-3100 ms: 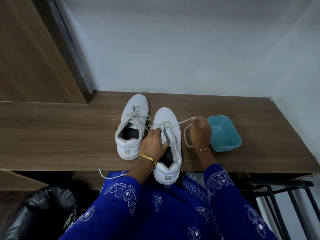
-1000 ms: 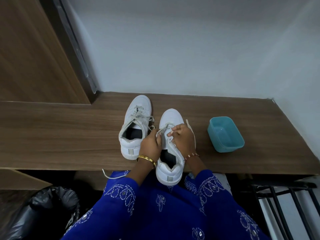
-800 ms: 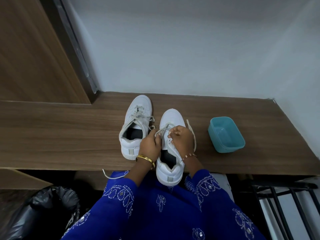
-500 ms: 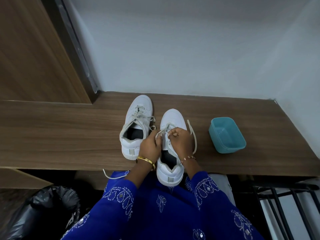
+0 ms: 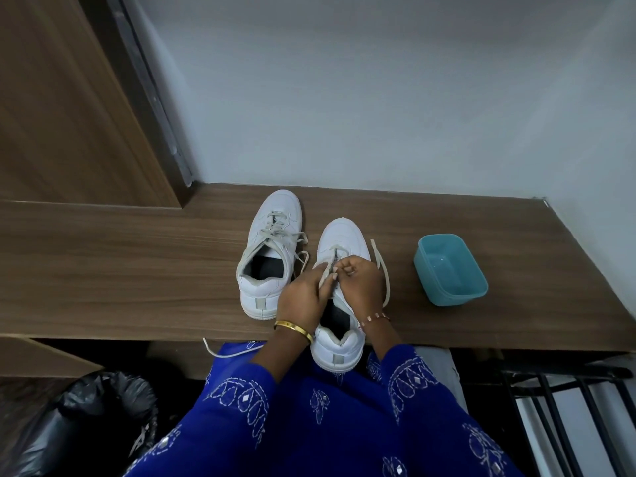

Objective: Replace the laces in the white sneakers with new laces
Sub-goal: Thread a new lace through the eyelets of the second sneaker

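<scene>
Left hand (image 5: 303, 297) and right hand (image 5: 361, 287) both pinching lace (image 5: 382, 270) over tongue of near sneaker (image 5: 339, 325), centre frame, heel overhanging counter (image 5: 137, 270) edge. Lace: flat, soft, limp, light, likely best gripped close to stiff tip for threading; loose length looping right of shoe, another end dangling lower left below counter edge. Sneaker: smooth white upper, probably stiff enough to hold shape, light, steadied at collar. Second sneaker (image 5: 272, 256) just left, touching or nearly, greyish laces loosened but threaded. Teal plastic tub (image 5: 451, 270) right of centre, apart from shoes, smooth, rounded corners. Wood-grain counter surface. Black bin bag (image 5: 86, 418) lower left, crinkled.
</scene>
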